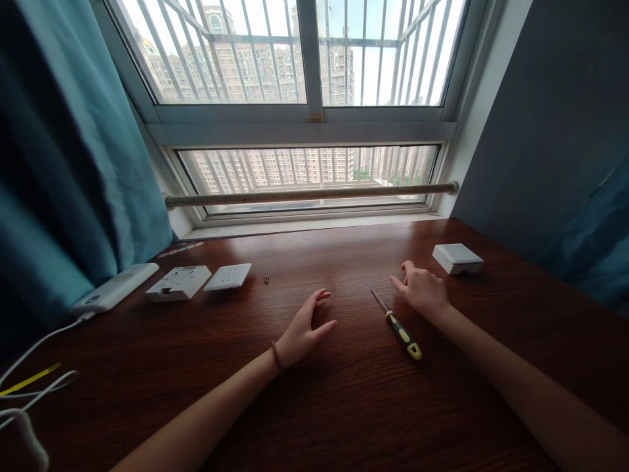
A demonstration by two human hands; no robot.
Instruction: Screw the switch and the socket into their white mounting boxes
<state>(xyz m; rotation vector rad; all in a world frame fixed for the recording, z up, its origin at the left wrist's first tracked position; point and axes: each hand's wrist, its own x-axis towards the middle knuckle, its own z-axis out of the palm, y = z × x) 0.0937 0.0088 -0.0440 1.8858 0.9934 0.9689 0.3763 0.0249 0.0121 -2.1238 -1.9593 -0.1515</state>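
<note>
My left hand [303, 331] rests on its edge on the dark wooden table [344, 406], fingers stretched and slightly apart, holding nothing. My right hand [421, 287] lies palm down a little farther back, fingers spread on the wood, empty. Between them lies a screwdriver [397, 325] with a yellow and black handle, its metal shaft pointing away from me, just left of my right hand. A white box [457, 257] stands beyond my right hand. Two small screws [266, 279] lie beyond my left hand.
At the far left are a white socket plate [228, 276], a white socket base [178, 282] and a white power bank [114, 288] with a cable [34, 347]. Teal curtains hang on both sides. A barred window and a rail [309, 194] run behind the table.
</note>
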